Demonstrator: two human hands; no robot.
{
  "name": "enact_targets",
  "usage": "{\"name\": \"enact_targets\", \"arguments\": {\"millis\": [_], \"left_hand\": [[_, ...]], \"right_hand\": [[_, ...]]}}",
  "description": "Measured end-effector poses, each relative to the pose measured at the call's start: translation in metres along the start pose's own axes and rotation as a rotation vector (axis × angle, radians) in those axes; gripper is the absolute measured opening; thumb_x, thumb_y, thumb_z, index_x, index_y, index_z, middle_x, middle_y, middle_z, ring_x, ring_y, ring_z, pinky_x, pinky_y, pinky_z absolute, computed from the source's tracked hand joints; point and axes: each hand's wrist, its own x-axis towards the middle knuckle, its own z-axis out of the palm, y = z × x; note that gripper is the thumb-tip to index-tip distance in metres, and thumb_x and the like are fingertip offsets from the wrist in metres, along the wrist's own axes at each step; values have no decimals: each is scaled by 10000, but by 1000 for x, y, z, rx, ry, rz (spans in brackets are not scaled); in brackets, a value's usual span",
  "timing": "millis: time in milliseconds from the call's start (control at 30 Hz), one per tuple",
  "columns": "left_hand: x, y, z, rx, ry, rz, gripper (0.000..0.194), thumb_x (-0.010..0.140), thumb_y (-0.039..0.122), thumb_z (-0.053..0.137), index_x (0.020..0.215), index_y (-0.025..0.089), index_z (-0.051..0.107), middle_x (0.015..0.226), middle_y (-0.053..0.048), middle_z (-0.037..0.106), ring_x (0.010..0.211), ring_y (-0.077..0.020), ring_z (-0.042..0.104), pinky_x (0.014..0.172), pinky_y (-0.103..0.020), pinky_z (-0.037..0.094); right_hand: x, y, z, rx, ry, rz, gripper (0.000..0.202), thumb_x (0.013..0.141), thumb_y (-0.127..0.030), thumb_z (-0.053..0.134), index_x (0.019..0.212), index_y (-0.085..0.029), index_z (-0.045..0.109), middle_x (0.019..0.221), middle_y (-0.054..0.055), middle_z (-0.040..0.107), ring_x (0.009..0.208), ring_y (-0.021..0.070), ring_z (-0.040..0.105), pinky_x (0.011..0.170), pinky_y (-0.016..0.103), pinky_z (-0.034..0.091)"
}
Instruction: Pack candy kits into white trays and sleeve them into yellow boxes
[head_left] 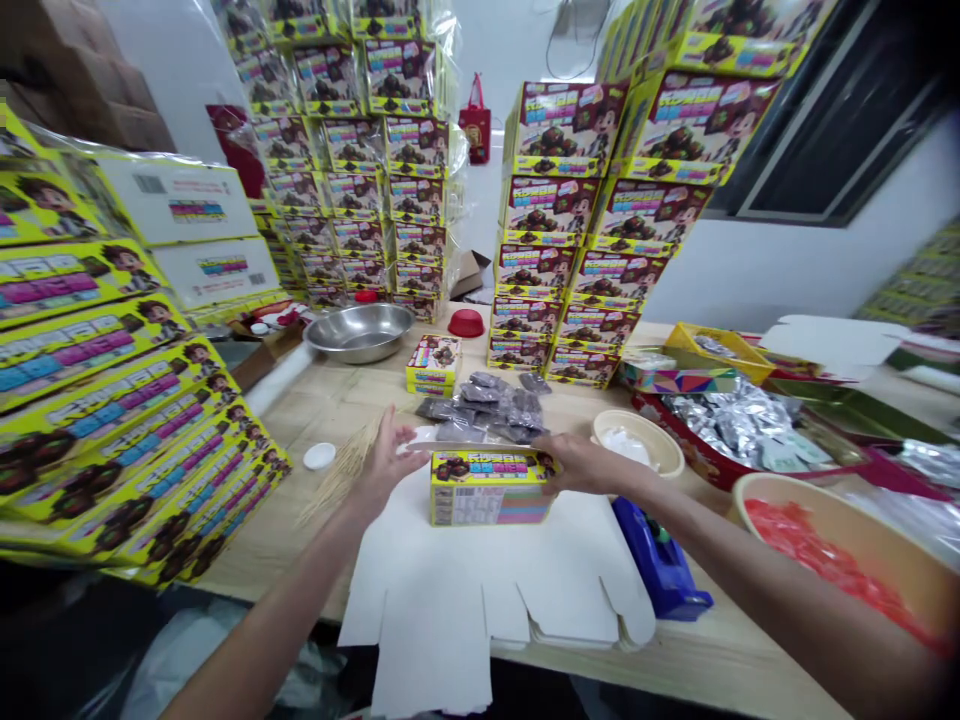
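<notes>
Place: packing workshop, by appearance. Identical printed boxes (562, 125) are rising in tall stacks at back of wooden worktable (697, 655); more are filling left side. One yellow box (491, 495) is undergoing handling over flat white cartons (427, 590). Blue tape dispenser (664, 570) is sitting beside them. Dark sachets (487, 400) are lying heaped; red tray (679, 450) is holding silver packets (750, 420), cream tub (870, 525) red pieces (817, 560).

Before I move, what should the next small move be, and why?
Probably settle the left hand against the left end of the yellow printed carton: that hand is spread beside it, contact unclear, while the right hand grips the right end.
</notes>
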Motion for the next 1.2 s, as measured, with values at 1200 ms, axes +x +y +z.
{"name": "enact_targets", "arguments": {"millis": [1200], "left_hand": [[13, 38, 94, 1049, -714, 602, 394, 893, 264, 464, 1282, 292, 526, 960, -86, 540, 940, -227, 505, 830, -354, 425]], "right_hand": [[-136, 7, 133, 519, 1016, 444, 329, 861, -351, 517, 1141, -181, 541, 1250, 148, 484, 1059, 238, 527, 783, 332, 485]]}}
